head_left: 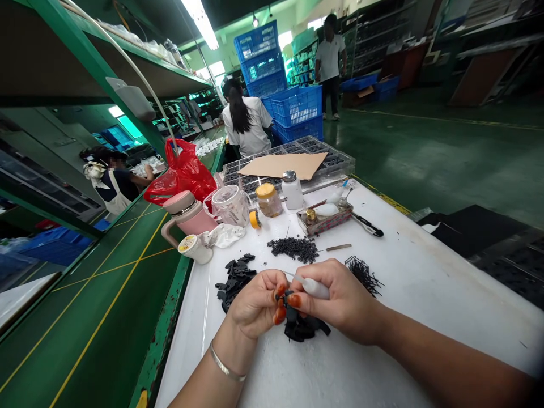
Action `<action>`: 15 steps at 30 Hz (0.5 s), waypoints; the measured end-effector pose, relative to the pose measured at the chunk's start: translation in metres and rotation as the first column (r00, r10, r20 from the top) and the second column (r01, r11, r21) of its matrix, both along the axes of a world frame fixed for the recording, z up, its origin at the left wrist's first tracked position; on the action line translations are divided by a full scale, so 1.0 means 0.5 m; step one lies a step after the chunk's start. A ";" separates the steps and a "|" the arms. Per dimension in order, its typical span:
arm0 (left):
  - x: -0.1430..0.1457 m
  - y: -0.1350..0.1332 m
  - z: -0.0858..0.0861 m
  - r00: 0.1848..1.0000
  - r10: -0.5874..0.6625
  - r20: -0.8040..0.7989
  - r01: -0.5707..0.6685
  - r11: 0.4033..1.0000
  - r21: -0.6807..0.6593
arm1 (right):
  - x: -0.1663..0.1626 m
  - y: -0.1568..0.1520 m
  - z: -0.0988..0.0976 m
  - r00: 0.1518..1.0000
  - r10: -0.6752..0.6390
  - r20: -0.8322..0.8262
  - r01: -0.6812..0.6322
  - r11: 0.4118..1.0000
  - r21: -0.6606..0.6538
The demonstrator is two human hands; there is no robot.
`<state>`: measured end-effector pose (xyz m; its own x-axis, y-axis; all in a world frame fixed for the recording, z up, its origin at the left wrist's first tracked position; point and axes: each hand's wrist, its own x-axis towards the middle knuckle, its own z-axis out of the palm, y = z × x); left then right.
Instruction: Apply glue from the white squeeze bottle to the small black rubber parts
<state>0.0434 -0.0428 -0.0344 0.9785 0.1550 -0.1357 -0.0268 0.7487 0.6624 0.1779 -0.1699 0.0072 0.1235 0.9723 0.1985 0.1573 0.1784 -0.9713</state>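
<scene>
My left hand (255,303) pinches a small black part (284,296) between thumb and fingers, just above the white table (416,272). My right hand (340,297) is closed round a white-handled tool (312,287) whose tip meets that part. Under the hands lies a heap of black pieces (304,328). More flat black parts (233,277) lie to the left. A pile of tiny black rings (293,248) sits behind the hands, and thin black pins (363,273) lie at the right.
Pink mug (187,214), clear cup (230,205), jar (268,199), white bottle (292,190), tape (255,219), small box of tools (325,218) and red bag (182,175) stand at the back. Trays under cardboard (283,164) lie beyond. A green conveyor (97,294) runs left. People work farther off.
</scene>
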 end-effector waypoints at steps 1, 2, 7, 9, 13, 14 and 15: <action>0.000 0.000 -0.001 1.000 0.002 -0.003 -0.002 1.000 -0.007 | 0.000 0.000 -0.001 1.000 -0.005 0.012 0.004 1.000 0.015; -0.001 0.000 -0.002 1.000 0.002 -0.005 -0.002 1.000 -0.012 | 0.001 0.001 -0.001 1.000 -0.007 0.021 0.006 1.000 0.027; -0.003 0.001 -0.006 1.000 -0.006 0.010 0.006 1.000 -0.022 | 0.004 -0.001 -0.002 0.999 -0.022 0.040 0.021 0.999 0.040; -0.003 0.002 -0.005 1.000 -0.016 0.017 0.016 0.999 -0.035 | 0.005 -0.001 -0.002 0.998 -0.030 0.048 0.028 0.999 0.040; -0.003 0.002 -0.001 0.999 -0.028 0.036 0.030 0.998 -0.062 | 0.007 -0.001 0.001 0.995 -0.034 0.096 0.030 0.998 0.046; -0.002 0.002 0.001 0.999 -0.027 0.041 0.030 0.997 -0.066 | 0.007 -0.001 0.001 0.993 -0.034 0.111 0.029 0.998 0.046; -0.002 0.001 0.003 0.999 -0.026 0.046 0.029 0.997 -0.068 | 0.007 -0.001 0.001 0.992 -0.036 0.124 0.030 0.998 0.047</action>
